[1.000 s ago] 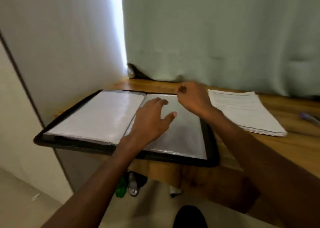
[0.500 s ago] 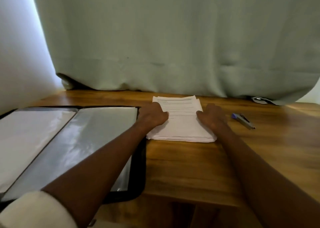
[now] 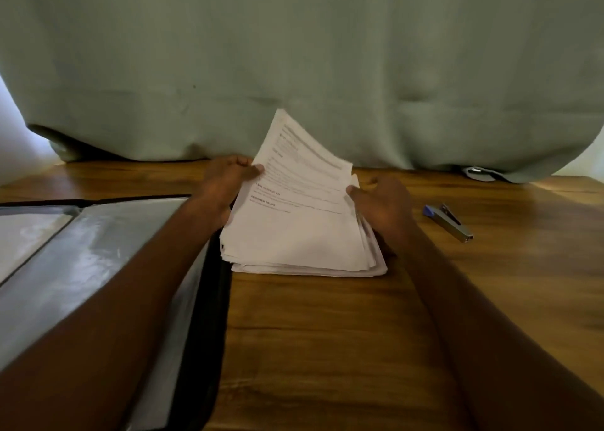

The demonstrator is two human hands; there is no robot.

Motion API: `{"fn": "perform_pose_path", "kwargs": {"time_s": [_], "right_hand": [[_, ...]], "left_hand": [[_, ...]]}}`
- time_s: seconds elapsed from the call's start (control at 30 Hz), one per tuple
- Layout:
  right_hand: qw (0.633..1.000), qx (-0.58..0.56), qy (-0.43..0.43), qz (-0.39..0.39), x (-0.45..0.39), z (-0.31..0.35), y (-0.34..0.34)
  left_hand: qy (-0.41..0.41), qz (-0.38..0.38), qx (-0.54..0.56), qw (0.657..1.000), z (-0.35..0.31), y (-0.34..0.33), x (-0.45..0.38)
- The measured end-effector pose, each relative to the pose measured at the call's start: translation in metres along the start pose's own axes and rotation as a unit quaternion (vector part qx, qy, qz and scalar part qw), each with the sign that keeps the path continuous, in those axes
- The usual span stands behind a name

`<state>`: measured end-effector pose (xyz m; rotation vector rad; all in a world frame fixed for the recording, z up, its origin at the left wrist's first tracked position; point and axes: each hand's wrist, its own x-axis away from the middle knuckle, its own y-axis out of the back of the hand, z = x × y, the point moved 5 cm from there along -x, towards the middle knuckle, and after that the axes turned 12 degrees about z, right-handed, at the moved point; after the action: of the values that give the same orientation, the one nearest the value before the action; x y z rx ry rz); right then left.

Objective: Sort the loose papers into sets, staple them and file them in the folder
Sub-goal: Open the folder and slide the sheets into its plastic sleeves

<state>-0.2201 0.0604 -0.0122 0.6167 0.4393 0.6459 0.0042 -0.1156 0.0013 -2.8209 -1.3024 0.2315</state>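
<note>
A stack of white printed papers (image 3: 304, 234) lies on the wooden table (image 3: 327, 332), its far end lifted and curling upward. My left hand (image 3: 225, 182) pinches the left edge of the raised sheets. My right hand (image 3: 382, 201) holds the right edge, thumb on top of the sheets. An open black folder (image 3: 98, 257) with clear plastic sleeves lies to the left, partly hidden by my left forearm. A blue and silver stapler (image 3: 449, 218) lies on the table to the right of my right hand.
A pale green curtain (image 3: 294, 54) hangs right behind the table, its hem resting on the far edge. Bare wood stretches in front of the papers and to the right past the stapler.
My hands left the folder and went to the paper stack. Since then the far end of the top sheets has risen off the pile, held from both sides.
</note>
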Motion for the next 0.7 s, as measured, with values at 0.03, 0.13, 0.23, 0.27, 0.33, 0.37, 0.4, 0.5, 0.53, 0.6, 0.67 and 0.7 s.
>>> {"fn": "perform_pose_path", "kwargs": {"time_s": [0.03, 0.13, 0.23, 0.27, 0.33, 0.37, 0.4, 0.5, 0.53, 0.6, 0.67, 0.7], "right_hand": [[0.998, -0.058, 0.020, -0.009, 0.001, 0.003, 0.003], [0.952, -0.293, 0.064, 0.066, 0.007, 0.010, 0.002], [0.871, -0.446, 0.083, 0.190, 0.013, 0.019, 0.001], [0.859, -0.464, 0.092, 0.197, 0.015, 0.024, 0.005], [0.853, -0.485, 0.117, 0.152, 0.018, 0.033, 0.017], [0.855, -0.487, 0.135, 0.117, 0.021, 0.037, 0.023], [0.859, -0.479, 0.157, 0.082, 0.024, 0.042, 0.029], [0.866, -0.445, 0.228, 0.001, 0.035, 0.055, 0.044], [0.863, -0.440, 0.249, -0.013, 0.038, 0.058, 0.049], [0.859, -0.442, 0.260, -0.006, 0.039, 0.062, 0.053], [0.875, -0.427, 0.227, 0.034, 0.035, 0.059, 0.045], [0.888, -0.408, 0.203, 0.052, 0.033, 0.054, 0.039]], "left_hand": [[-0.021, 0.017, 0.030, 0.999, -0.006, -0.004, 0.002], [-0.073, 0.055, 0.093, 0.991, -0.017, -0.017, 0.009], [-0.122, 0.066, 0.143, 0.980, -0.022, -0.024, 0.010], [-0.126, 0.074, 0.152, 0.977, -0.022, -0.024, 0.009], [-0.097, 0.112, 0.137, 0.979, -0.018, -0.027, 0.010], [-0.079, 0.130, 0.105, 0.983, -0.014, -0.029, 0.010], [-0.074, 0.140, 0.068, 0.985, -0.010, -0.031, 0.011], [-0.139, 0.114, 0.048, 0.983, -0.016, -0.039, 0.016], [-0.174, 0.094, 0.045, 0.979, -0.023, -0.041, 0.017], [-0.224, 0.074, 0.014, 0.972, -0.033, -0.044, 0.020], [-0.218, 0.059, -0.057, 0.973, -0.028, -0.045, 0.019], [-0.197, 0.053, -0.098, 0.974, -0.021, -0.046, 0.019]]}}
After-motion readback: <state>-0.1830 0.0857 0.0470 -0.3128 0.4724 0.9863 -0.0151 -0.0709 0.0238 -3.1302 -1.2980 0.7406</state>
